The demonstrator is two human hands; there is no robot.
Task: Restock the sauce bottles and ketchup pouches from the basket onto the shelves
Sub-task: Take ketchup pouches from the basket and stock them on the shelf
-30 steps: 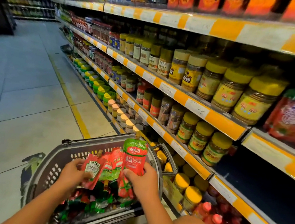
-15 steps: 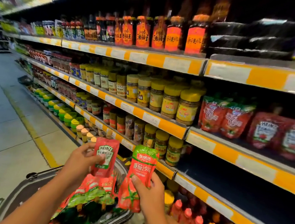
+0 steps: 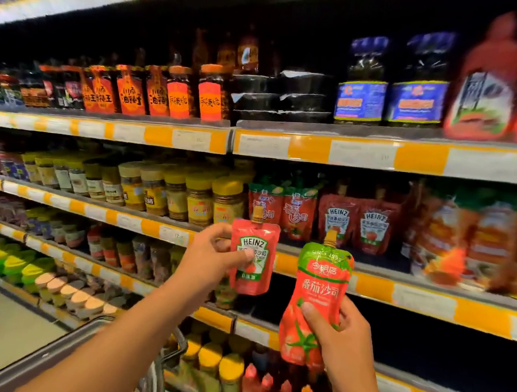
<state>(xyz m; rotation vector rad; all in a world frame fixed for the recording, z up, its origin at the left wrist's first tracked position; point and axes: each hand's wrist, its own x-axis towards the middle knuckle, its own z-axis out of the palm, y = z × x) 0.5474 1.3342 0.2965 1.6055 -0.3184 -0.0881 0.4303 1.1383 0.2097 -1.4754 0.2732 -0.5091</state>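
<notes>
Both hands have risen from the basket: left hand (image 3: 212, 254) pinches the red Heinz pouch (image 3: 251, 257), right hand (image 3: 344, 342) grips the green-topped tomato pouch (image 3: 317, 302), now level with the pouch shelf (image 3: 422, 297).

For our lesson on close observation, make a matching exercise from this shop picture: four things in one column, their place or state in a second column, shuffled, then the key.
1. Heinz pouch
2. green-topped pouch
3. yellow-lidded jars
4. basket

a. bottom left, by the floor
b. gripped by the right hand
c. standing on the shelf
d. pinched by the left hand

Pairs: 1-d, 2-b, 3-c, 4-a
</notes>
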